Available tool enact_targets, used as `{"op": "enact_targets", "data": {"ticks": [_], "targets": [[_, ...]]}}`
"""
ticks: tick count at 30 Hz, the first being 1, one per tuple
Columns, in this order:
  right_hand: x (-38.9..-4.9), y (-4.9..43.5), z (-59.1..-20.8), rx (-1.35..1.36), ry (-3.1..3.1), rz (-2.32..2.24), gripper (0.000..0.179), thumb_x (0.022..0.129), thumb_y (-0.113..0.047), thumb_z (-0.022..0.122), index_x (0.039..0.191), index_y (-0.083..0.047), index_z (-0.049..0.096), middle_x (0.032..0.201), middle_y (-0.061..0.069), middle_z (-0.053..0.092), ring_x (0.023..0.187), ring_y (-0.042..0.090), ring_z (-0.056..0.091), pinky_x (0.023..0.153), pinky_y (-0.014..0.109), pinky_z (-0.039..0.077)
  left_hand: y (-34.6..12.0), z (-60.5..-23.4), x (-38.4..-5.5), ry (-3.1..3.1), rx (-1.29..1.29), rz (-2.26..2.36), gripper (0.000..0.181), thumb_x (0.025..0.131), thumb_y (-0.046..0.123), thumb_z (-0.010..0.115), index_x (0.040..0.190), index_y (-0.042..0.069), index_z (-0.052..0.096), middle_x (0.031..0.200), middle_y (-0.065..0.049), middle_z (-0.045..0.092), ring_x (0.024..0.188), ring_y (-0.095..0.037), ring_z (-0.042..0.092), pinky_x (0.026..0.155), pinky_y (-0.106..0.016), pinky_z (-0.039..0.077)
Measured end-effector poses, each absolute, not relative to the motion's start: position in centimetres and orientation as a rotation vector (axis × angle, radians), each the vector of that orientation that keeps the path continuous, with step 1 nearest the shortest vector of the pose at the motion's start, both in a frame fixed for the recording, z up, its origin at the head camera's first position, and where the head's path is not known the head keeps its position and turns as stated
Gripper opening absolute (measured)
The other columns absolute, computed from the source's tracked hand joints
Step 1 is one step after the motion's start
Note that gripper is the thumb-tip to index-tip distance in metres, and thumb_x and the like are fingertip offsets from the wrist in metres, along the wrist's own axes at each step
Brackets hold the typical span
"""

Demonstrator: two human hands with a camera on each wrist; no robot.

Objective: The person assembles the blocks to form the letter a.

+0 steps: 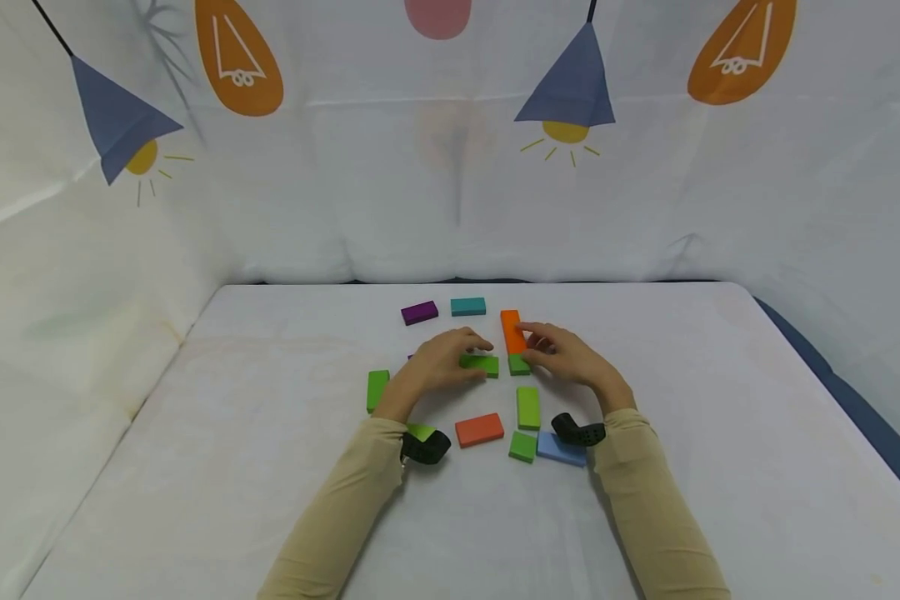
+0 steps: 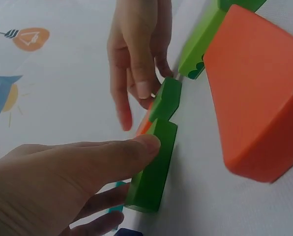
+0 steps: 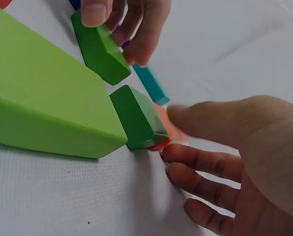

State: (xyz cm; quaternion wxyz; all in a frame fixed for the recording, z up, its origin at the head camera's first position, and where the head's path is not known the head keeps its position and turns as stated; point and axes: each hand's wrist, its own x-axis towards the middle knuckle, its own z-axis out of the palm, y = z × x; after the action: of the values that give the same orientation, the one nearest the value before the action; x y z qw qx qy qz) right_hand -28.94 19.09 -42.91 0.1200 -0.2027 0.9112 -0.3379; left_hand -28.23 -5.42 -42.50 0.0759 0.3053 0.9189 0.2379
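My left hand (image 1: 444, 360) pinches a green block (image 1: 486, 365), thumb on its near face and fingers behind it. Just right of this block, a short green block (image 1: 519, 365) meets the near end of a long orange block (image 1: 512, 332). Along the right side of these two lies my right hand (image 1: 567, 357), its index fingertip at the orange block's edge and its thumb close to where the blocks meet. In the right wrist view, the thumb (image 3: 186, 115) overlaps the orange block, while the other fingers are loosely bent beside it.
Behind the hands lie a purple block (image 1: 420, 312) and a teal block (image 1: 468, 307). Nearer are a red-orange block (image 1: 479, 430), a lime block (image 1: 527, 407), a small green block (image 1: 522, 447) and a blue block (image 1: 560, 450). Another green block (image 1: 377, 389) sits left, beside the left wrist.
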Motion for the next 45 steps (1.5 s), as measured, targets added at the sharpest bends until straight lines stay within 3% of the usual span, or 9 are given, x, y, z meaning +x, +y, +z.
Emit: {"op": "enact_targets", "data": {"ticks": [8,35,38,45], "targets": [[-28.79,18.62,-42.81,-0.629,2.649,-0.958,0.054,0.091,-0.028,0.062,0.140,-0.010,0.045,0.109,0.012,0.058,0.102,0.028,0.055,0.086,0.041,0.046,-5.23,-42.76,-28.37,2.730,0.932,0.712,0.038,0.087,0.023,0.069,0.123,0.015,0.063,0.118,0.001,0.064,0.107,-0.013,0.057,0.098,-0.030,0.045],[-28.70,18.18,-42.87,-0.643,2.701,-0.877,0.051,0.093,-0.029,0.060,0.139,-0.012,0.047,0.106,0.012,0.056,0.100,0.028,0.055,0.086,0.043,0.047,-5.10,-42.46,-28.12,2.738,0.913,0.697,0.036,0.087,0.021,0.069,0.121,0.014,0.064,0.116,0.000,0.065,0.107,-0.015,0.057,0.097,-0.033,0.046],[-28.74,18.18,-42.92,-0.629,2.704,-0.894,0.051,0.092,-0.029,0.061,0.138,-0.012,0.048,0.110,0.013,0.054,0.099,0.028,0.054,0.083,0.039,0.047,-5.11,-42.53,-28.16,2.740,0.918,0.690,0.036,0.087,0.022,0.069,0.121,0.015,0.064,0.116,0.000,0.065,0.107,-0.015,0.057,0.097,-0.032,0.046],[-28.65,18.05,-42.94,-0.596,2.692,-0.932,0.052,0.091,-0.030,0.063,0.138,-0.014,0.049,0.138,0.015,0.041,0.098,0.025,0.051,0.078,0.030,0.043,-5.07,-42.72,-28.18,2.745,0.906,0.690,0.036,0.087,0.022,0.069,0.122,0.015,0.064,0.117,0.000,0.065,0.107,-0.015,0.057,0.098,-0.032,0.046]]}}
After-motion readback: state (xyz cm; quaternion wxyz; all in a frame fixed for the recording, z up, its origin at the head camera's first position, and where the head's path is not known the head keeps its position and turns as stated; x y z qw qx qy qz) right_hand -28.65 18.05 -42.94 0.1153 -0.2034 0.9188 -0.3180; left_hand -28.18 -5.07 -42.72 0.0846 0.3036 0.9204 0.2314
